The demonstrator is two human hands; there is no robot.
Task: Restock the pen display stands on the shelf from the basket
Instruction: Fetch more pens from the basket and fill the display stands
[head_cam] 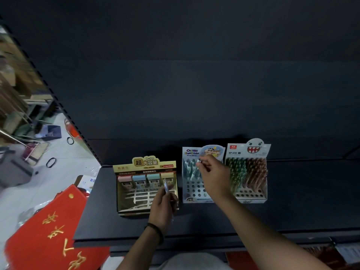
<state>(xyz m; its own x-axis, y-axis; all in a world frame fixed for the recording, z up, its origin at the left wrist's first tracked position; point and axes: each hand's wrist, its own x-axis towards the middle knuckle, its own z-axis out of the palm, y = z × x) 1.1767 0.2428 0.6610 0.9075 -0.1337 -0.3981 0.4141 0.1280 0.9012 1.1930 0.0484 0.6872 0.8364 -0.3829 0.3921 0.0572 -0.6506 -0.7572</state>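
Three display stands sit on the dark shelf [292,191]. The middle blue cartoon stand [191,184] holds pens at its back left; its front holes stand empty. My right hand [212,176] hovers over it, pinching a pen [199,161] by its top. My left hand [163,205] is in front of the gold stand [145,184] and grips a bunch of pens [166,187] that point up. The right stand [247,172], with a ghost face, is packed with green and brown pens. The basket is not in view.
A red box with gold characters [52,230] lies at the lower left beside the shelf. Left of the shelf the floor [58,172] is littered with boxes and black rings. The shelf's back panel [194,94] rises dark behind the stands.
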